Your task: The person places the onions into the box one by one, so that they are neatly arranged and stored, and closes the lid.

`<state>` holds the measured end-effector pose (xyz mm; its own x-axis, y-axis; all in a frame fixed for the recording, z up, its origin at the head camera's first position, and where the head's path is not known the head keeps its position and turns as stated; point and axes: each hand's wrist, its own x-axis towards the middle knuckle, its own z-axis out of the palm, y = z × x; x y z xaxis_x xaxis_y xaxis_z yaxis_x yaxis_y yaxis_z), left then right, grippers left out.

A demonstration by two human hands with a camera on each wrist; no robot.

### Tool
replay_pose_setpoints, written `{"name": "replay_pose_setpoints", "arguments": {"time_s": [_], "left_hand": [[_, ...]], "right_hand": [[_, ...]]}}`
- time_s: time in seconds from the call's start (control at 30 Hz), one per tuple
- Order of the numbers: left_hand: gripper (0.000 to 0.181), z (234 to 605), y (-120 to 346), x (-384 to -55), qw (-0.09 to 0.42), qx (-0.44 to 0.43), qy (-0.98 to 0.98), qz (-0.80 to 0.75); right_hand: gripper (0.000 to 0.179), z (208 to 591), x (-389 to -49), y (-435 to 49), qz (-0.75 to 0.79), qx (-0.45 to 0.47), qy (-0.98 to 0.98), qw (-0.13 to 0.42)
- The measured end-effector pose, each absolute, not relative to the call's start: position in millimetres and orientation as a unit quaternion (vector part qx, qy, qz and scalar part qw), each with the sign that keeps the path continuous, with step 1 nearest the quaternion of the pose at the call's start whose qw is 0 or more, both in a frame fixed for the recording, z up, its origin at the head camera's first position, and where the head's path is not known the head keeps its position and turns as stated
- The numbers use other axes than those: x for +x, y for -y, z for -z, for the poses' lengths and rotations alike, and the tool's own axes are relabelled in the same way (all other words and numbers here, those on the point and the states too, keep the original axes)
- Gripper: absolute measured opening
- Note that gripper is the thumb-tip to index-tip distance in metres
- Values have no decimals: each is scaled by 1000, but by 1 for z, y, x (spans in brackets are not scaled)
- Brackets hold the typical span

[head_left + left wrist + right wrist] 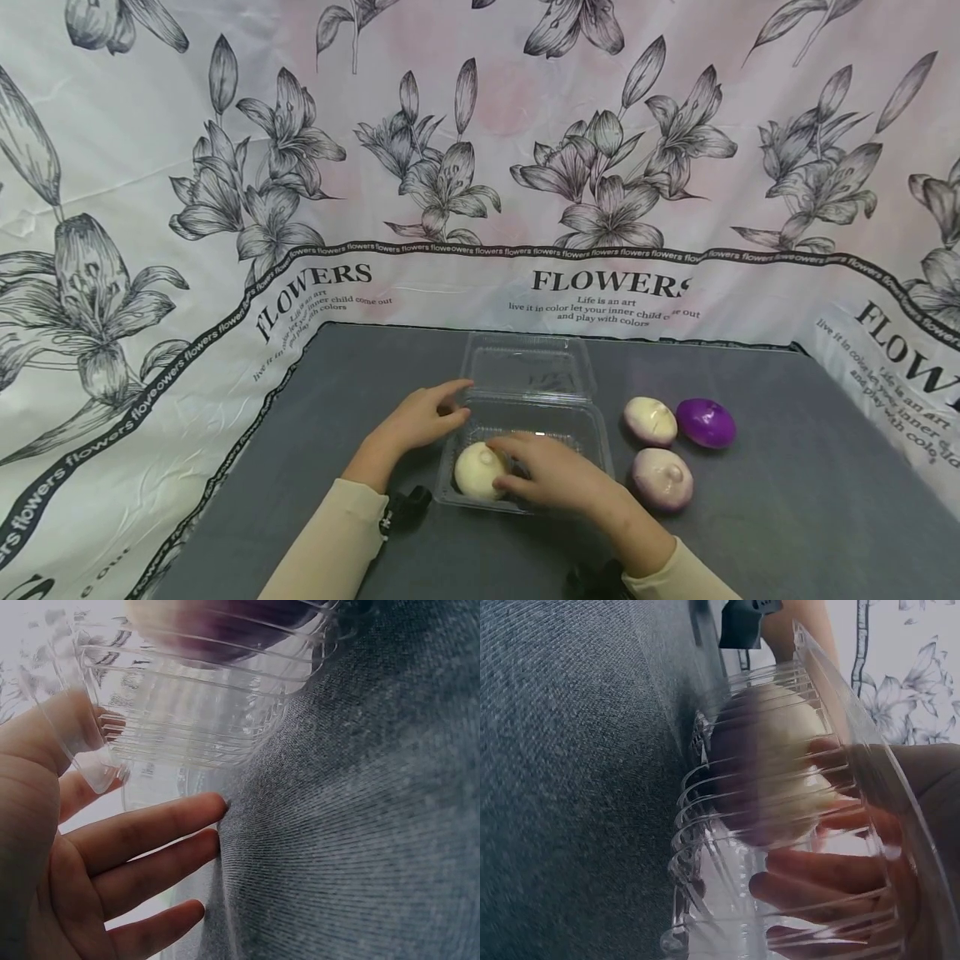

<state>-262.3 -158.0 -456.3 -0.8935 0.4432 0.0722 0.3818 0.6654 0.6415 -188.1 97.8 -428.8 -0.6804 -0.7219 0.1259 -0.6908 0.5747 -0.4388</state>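
Note:
A clear plastic clamshell box stands on the grey cloth with its lid folded back, away from me. Inside, at the near left corner, sits an onion-like bulb, cream on top and purple beneath in the right wrist view. My right hand reaches in from the right, its thumb and forefinger touching the bulb's side and top, the other fingers loosely spread. At the box's left edge is my left hand, fingers apart and fairly straight; its thumb is by the rim in the left wrist view.
Right of the box lie a cream bulb, a deep purple bulb and a pinkish bulb, close together. A flower-printed curtain rises behind the table and along both sides. Black wrist cameras sit below both hands.

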Motion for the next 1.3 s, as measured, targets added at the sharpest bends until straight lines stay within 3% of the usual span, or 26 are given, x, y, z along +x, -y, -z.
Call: {"name": "replay_pose_setpoints", "arguments": {"time_s": [0.33,0.7,1.3], "left_hand": [[56,454,158,-262,43,230,-911,-339],[56,456,158,-263,36,228,-913,-338],[54,456,155,-262,20,230,-916,-327]], "right_hand": [[57,435,-187,-94,225,-417,-880,24],[48,420,-189,-108,287,-363,-884,65],[52,407,-185,-136,339,-349,-873,29]]}}
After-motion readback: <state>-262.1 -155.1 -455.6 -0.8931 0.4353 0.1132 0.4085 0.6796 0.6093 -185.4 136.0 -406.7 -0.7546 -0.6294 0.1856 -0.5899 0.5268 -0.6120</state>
